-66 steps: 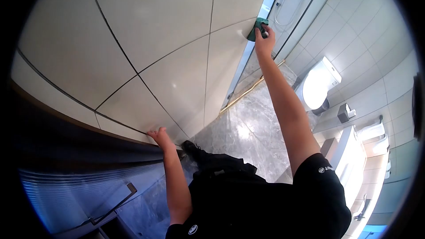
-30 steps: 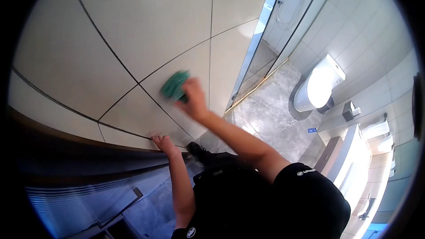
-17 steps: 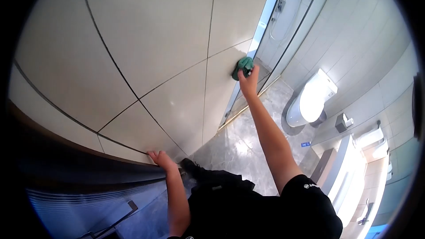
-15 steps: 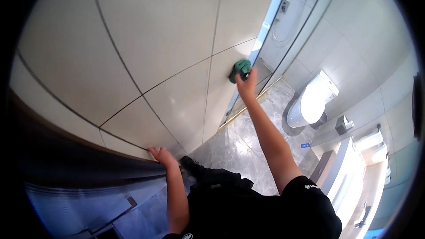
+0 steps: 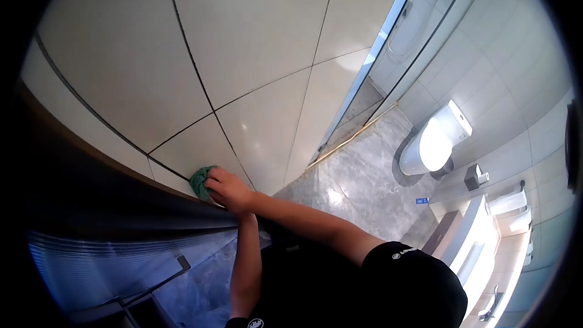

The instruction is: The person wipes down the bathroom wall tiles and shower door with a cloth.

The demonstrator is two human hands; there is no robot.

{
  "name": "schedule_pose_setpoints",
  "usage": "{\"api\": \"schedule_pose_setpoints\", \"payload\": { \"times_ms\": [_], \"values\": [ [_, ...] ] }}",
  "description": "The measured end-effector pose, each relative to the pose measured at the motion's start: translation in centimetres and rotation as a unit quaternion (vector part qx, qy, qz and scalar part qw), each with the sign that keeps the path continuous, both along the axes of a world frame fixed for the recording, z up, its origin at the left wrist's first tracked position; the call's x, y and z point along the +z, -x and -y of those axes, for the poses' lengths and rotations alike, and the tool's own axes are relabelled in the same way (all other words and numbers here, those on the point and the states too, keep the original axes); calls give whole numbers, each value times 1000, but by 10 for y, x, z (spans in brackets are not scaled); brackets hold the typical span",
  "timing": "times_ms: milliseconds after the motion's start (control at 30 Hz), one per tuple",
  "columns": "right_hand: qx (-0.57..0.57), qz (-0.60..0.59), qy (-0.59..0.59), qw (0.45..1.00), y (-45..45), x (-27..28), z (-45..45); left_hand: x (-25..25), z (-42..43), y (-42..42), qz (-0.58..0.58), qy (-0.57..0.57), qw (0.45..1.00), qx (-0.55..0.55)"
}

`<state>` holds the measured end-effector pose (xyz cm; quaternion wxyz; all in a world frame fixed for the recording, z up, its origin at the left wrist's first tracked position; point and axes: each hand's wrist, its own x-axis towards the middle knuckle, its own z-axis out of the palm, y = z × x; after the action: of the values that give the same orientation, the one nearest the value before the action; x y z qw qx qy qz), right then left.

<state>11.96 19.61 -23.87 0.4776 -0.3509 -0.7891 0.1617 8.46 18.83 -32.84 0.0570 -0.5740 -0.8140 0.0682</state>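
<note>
A crumpled green cloth (image 5: 201,183) is pressed on the beige tiled wall (image 5: 261,18), low down beside the dark door frame. My right hand (image 5: 228,188) is closed around it, with the right arm reaching across my body to the left. Directly behind that hand and wrist, my left hand is hidden; only the left forearm shows, rising from the bottom of the view to the same spot. Whether the left fingers are open or closed cannot be seen.
A glass shower panel (image 5: 388,54) edges the wall on the right. Beyond the grey marbled floor (image 5: 358,176) stand a white toilet (image 5: 428,146) and a washbasin counter (image 5: 477,237). A small blue packet (image 5: 421,201) lies on the floor. A ribbed glass door (image 5: 91,273) is at lower left.
My right hand has carried the green cloth from the wall's edge by the shower glass down and left to the door frame. It now covers my left hand, which was visible before.
</note>
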Motion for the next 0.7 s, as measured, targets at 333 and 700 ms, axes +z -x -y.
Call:
{"api": "schedule_pose_setpoints", "payload": {
  "times_ms": [333,700],
  "values": [
    [-141,-35,2,989,-107,-54,8,-24,27,3,683,-337,647,2],
    [-251,178,310,899,-282,-203,128,-209,216,63,534,87,839,-48]
  ]
}}
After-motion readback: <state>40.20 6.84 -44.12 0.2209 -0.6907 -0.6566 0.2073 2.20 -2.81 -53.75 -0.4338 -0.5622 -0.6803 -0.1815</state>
